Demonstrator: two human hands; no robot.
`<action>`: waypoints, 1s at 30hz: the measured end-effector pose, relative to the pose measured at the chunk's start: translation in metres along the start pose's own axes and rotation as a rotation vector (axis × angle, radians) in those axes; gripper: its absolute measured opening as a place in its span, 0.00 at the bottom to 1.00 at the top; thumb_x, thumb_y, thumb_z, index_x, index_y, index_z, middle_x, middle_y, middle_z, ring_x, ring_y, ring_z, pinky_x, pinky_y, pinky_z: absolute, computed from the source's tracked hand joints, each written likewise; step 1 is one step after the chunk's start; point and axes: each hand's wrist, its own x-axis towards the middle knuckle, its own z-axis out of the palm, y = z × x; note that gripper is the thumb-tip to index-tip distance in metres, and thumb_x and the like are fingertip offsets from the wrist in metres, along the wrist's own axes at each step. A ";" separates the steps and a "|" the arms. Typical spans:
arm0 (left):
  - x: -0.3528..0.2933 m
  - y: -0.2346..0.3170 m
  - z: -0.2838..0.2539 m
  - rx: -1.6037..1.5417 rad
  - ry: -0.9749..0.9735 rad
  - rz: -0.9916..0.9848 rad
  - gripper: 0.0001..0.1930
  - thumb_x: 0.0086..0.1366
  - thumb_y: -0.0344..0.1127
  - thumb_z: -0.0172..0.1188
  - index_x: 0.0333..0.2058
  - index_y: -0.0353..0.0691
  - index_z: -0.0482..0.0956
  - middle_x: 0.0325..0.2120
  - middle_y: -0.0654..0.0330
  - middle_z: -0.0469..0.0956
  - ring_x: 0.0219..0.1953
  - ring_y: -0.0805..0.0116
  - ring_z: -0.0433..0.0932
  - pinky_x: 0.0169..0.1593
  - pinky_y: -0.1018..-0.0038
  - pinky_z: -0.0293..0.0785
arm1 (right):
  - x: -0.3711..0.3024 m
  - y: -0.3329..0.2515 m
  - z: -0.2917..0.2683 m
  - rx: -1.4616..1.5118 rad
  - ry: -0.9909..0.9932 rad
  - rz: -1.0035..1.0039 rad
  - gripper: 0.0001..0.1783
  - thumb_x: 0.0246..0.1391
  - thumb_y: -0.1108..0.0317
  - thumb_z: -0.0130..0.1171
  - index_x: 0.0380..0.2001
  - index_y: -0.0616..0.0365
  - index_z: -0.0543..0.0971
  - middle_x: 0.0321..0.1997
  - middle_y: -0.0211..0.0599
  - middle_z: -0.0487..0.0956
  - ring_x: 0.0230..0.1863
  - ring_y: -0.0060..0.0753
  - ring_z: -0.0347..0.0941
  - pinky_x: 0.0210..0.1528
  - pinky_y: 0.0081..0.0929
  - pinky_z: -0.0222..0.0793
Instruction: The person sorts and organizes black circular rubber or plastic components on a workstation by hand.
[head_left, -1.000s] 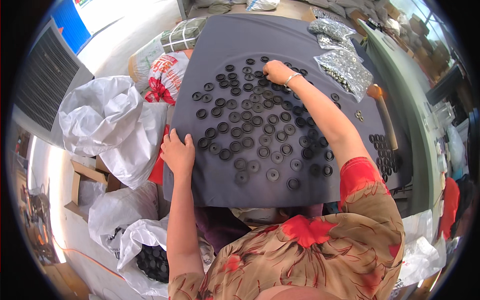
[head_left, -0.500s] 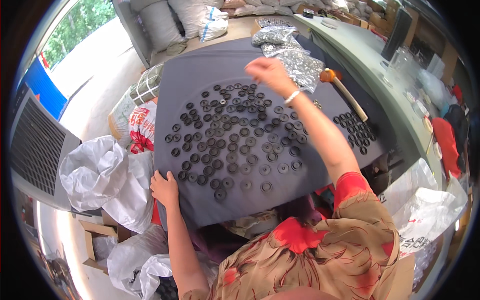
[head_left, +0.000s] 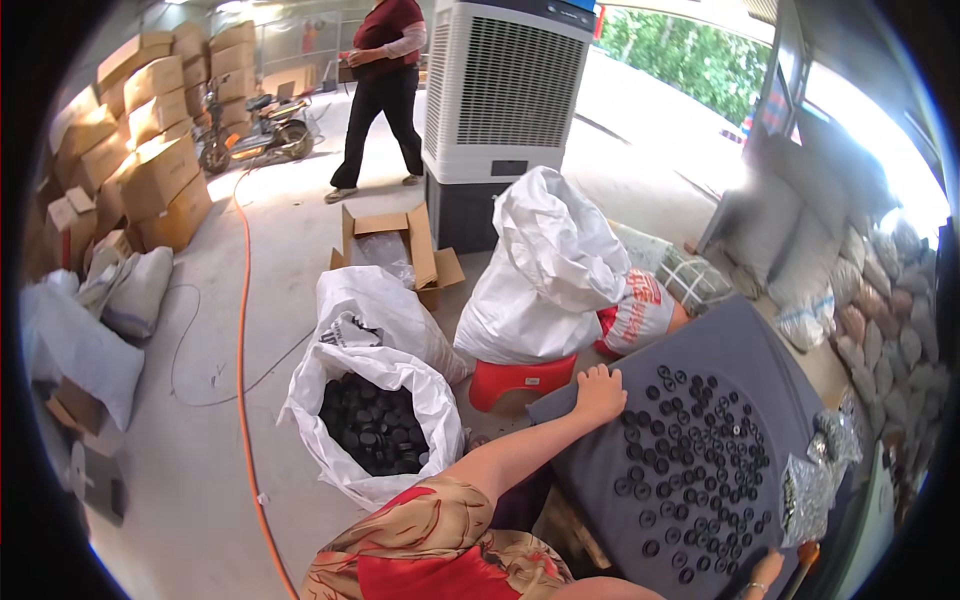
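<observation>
Many round black ring-like pieces (head_left: 700, 470) lie spread over a dark grey cloth-covered table (head_left: 600, 470) at the right. My left hand (head_left: 600, 393) rests on the table's left corner, fingers extended on the cloth and holding nothing. At the lower right edge, my right hand (head_left: 768, 568) is low over the table beside the pieces, near a hammer (head_left: 806, 556) with an orange head. Its fingers are small and partly cut off, so their grip is unclear. Clear bags of small metal parts (head_left: 803, 500) lie along the table's far side.
Left of the table stand an open white sack of black round parts (head_left: 375, 425), a tall white sack (head_left: 545, 270) and a red stool (head_left: 520, 380). An air cooler (head_left: 505, 90), an open carton (head_left: 430, 250) and an orange hose (head_left: 243, 400) are beyond. Another person (head_left: 385, 80) walks behind.
The view has swung far to the left, bringing the sacks, floor and another person into sight. My right hand now appears lower, near the hammer; my left hand stays at the table's edge.
</observation>
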 end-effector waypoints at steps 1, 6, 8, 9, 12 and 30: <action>0.006 0.013 0.003 -0.005 -0.021 0.058 0.21 0.55 0.47 0.59 0.43 0.38 0.72 0.40 0.50 0.71 0.45 0.53 0.70 0.45 0.54 0.63 | -0.023 0.000 -0.004 -0.065 -0.036 0.072 0.11 0.50 0.70 0.51 0.32 0.63 0.80 0.34 0.53 0.80 0.38 0.50 0.77 0.41 0.41 0.73; 0.012 0.015 0.008 -0.029 -0.015 0.045 0.21 0.56 0.46 0.59 0.42 0.38 0.72 0.40 0.50 0.71 0.45 0.53 0.70 0.45 0.53 0.63 | -0.002 -0.009 -0.012 -0.207 0.177 -0.183 0.11 0.51 0.71 0.50 0.28 0.64 0.81 0.31 0.50 0.80 0.36 0.50 0.78 0.39 0.41 0.73; 0.020 0.028 0.011 -0.031 -0.039 0.076 0.21 0.56 0.46 0.59 0.42 0.38 0.72 0.40 0.50 0.71 0.45 0.53 0.70 0.45 0.54 0.64 | -0.027 0.010 -0.007 -0.248 0.436 -0.344 0.11 0.51 0.71 0.49 0.28 0.64 0.81 0.31 0.51 0.80 0.35 0.52 0.77 0.39 0.41 0.73; 0.019 0.020 0.007 -0.042 -0.043 0.047 0.21 0.56 0.46 0.59 0.42 0.38 0.72 0.40 0.50 0.71 0.45 0.53 0.70 0.45 0.54 0.64 | -0.009 0.026 0.011 -0.155 0.458 -0.372 0.12 0.51 0.70 0.49 0.28 0.65 0.80 0.31 0.52 0.80 0.35 0.52 0.77 0.39 0.42 0.73; 0.017 0.016 0.004 -0.004 -0.014 0.046 0.21 0.56 0.46 0.59 0.42 0.38 0.72 0.40 0.50 0.71 0.45 0.53 0.70 0.45 0.55 0.64 | 0.011 0.025 0.007 -0.205 -0.349 0.000 0.12 0.51 0.70 0.49 0.29 0.66 0.81 0.32 0.54 0.80 0.35 0.52 0.77 0.40 0.43 0.73; 0.034 0.003 0.003 0.168 -0.008 0.123 0.21 0.57 0.48 0.53 0.41 0.38 0.74 0.39 0.50 0.73 0.43 0.49 0.72 0.43 0.51 0.67 | 0.042 -0.086 -0.102 -0.059 -0.271 0.098 0.11 0.44 0.67 0.57 0.31 0.60 0.74 0.33 0.52 0.77 0.37 0.55 0.75 0.40 0.46 0.70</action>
